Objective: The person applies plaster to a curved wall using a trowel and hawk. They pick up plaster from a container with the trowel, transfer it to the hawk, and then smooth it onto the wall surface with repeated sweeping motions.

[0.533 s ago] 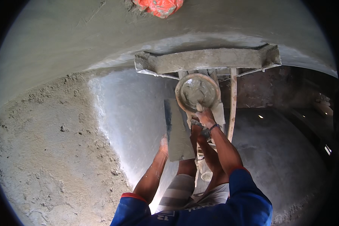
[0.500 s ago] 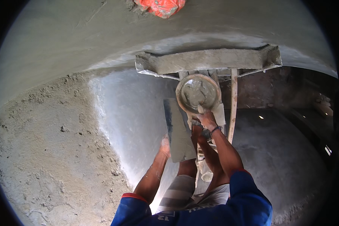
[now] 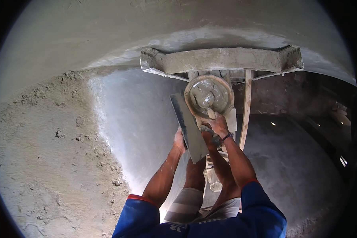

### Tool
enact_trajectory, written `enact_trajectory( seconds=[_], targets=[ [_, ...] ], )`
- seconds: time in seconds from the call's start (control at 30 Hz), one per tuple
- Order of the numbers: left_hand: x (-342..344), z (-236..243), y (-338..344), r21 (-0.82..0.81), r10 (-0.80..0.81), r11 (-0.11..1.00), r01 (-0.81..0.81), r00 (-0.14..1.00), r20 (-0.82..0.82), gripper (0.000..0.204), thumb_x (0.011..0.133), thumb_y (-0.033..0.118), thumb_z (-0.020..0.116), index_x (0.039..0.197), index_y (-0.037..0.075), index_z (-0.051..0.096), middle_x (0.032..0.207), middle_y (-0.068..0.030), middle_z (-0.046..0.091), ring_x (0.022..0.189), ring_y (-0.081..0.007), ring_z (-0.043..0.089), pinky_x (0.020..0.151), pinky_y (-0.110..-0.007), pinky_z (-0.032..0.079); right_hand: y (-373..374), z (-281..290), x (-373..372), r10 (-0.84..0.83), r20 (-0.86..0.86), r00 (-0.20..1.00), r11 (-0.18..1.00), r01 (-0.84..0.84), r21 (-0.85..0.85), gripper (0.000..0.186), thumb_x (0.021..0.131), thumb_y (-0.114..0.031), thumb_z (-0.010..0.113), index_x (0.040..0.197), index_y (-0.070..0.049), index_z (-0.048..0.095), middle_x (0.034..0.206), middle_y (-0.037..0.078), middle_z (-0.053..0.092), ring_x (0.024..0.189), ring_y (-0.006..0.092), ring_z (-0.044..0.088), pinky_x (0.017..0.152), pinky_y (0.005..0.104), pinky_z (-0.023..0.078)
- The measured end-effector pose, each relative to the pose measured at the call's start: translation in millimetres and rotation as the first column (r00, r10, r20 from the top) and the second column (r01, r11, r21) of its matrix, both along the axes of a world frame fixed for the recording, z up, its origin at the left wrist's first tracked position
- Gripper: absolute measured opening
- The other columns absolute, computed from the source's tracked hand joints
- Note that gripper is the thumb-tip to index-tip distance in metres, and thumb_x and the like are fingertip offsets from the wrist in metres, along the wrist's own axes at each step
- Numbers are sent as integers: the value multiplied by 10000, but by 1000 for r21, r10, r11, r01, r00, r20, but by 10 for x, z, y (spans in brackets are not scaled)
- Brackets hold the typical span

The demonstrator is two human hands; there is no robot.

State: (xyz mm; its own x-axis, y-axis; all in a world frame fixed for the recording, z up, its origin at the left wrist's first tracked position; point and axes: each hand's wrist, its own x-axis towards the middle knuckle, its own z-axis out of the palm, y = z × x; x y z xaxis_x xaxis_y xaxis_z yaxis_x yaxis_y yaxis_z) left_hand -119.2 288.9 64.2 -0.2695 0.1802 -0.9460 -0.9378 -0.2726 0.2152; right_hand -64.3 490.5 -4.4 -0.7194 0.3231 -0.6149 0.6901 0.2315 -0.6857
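Our left hand point(image 3: 179, 141) grips a tilted board point(image 3: 190, 129) beside a mortar bucket point(image 3: 189, 106); our right hand point(image 3: 219, 125) clasps a pale handle point(image 3: 212, 114).

The right side is dim, wet mix point(image 3: 215, 92) glints, and fisheye edges bow (corners black).

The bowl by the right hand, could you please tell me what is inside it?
The bowl holds wet grey mix, shiny on top. The mix covers its bottom, which cannot be seen. The right hand grips a handle at the rim.
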Motion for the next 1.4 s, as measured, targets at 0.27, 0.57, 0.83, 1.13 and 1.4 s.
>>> enact_trajectory(
  seconds=[0.27,0.57,0.83,1.13,1.4],
  targets=[
    [128,-702,2,-22,26,999,-28,997,-76,423,968,392,544,1164,28,636,1014,-108,696,869,-254,688,776,-396,573,105,40,340,-51,-77,996,996,45,-73,282,771,-215,672,927,-11,555,856,260,649,852,479,615,692,495,483],
    [55,-446,516,317,70,945,-80,997,43,324,975,299,502,1100,33,639,971,-129,687,796,-277,680,724,-416,577,284,1297,602,-99,-123,987,995,95,-36,387,820,-152,659,1182,-27,603,847,250,677,796,442,665,689,469,527],
    [197,-374,1201,433,317,847,-308,947,53,304,1005,334,463,1120,114,638,1017,-64,677,925,-228,652,825,-384,543,124,2246,635,31,-168,985,962,16,273,475,856,-179,647,1269,33,546,984,252,592,870,453,609,738,498,500],
    [470,-860,1121,818,470,319,-480,829,303,251,996,272,462,1118,121,620,1001,-42,657,960,-184,624,888,-352,506,-103,2657,698,-22,-280,960,939,116,324,452,840,-88,655,1264,34,559,922,217,550,806,393,568,705,453,469],
    [216,365,1402,510,348,789,-342,933,87,337,1032,399,422,1117,126,600,948,-42,635,868,-195,628,818,-373,542,-115,3044,888,-119,-341,932,946,211,247,434,809,-41,701,1218,51,592,876,179,560,754,302,570,673,391,473]
  ],
)
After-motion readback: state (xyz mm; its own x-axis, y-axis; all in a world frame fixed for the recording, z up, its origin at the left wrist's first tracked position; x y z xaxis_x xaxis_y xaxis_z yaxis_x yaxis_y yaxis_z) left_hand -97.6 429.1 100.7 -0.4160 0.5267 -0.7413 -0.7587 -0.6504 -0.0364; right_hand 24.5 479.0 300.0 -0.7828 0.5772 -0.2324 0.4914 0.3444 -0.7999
